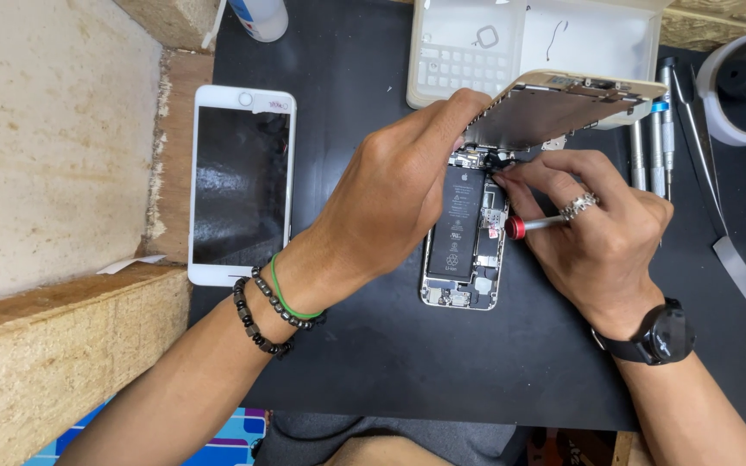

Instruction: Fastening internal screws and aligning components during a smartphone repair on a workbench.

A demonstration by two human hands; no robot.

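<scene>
Head view. Centre of frame: opened smartphone body with black battery (464, 250), flat on black work mat (373, 362). Left hand (390, 198), fingers curled, pinches the edge of the lifted gold-edged screen panel (563, 102), tilted up at upper centre. Right hand (597, 237), fingers closed, grips a thin red-collared metal screwdriver (533, 224), tip at the phone's upper end. Left of centre: white smartphone with dark screen (242, 185), lying flat. Top: white plastic parts tray (597, 39). Right: steel tweezers (705, 147) near spare screwdrivers (654, 142).
</scene>
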